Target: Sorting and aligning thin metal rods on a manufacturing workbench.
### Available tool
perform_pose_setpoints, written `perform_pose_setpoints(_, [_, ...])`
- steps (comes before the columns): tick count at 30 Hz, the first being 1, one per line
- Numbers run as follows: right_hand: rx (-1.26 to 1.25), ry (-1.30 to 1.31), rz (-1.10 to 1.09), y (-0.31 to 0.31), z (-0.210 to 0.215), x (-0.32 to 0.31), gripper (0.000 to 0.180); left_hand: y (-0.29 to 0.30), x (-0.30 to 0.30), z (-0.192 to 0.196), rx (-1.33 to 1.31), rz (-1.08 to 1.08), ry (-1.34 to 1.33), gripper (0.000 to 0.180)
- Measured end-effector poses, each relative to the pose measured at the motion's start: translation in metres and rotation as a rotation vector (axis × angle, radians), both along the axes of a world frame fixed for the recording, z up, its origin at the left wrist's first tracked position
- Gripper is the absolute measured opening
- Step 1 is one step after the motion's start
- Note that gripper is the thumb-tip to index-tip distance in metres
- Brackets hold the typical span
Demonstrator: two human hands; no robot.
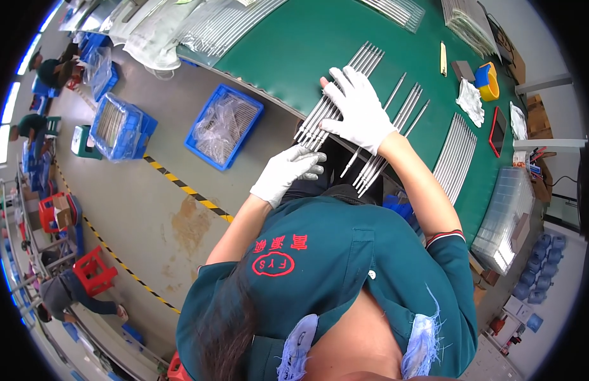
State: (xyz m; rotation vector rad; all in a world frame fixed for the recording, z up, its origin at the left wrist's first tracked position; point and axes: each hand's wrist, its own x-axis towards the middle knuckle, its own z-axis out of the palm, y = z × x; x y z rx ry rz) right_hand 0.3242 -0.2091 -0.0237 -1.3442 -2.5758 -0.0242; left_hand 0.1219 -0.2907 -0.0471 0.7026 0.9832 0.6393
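Observation:
White gloves cover both of my hands. Across a bundle of thin silvery metal rods point(315, 118) at the table's near edge lies my right hand point(358, 109), its fingers stretched out and palm down. Just below the near ends of those rods is my left hand point(287, 173), fingers extended and slightly bent; whether it touches the ends, I cannot tell. Several loose rods point(407, 109) lie to the right of my right hand, their near ends jutting past the edge. Farther right, a neat row of similar rods point(456, 155) rests on the green table point(288, 57).
Bagged rods point(227, 28) lie at the far left of the table. To the right are a yellow-and-blue holder point(488, 81), a white cloth point(470, 101) and a red-edged tablet-like object point(497, 131). A blue crate point(224, 127) stands on the floor at left. Other people are in the background.

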Motion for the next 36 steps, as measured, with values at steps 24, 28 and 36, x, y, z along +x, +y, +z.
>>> perform_pose_setpoints(24, [-0.125,0.084,0.086,-0.019,0.029,0.019,0.063,0.002,0.025,0.0,0.143,-0.065,0.136,0.04])
perform_pose_setpoints(28, [-0.225,0.042,0.292,-0.03,0.051,0.012,0.051,0.001,0.023,0.026,0.137,-0.075,0.08,0.032])
perform_pose_setpoints(36, [0.111,0.51,0.071,-0.019,0.074,0.046,0.024,-0.001,0.026,0.047,0.214,-0.181,-0.063,0.05])
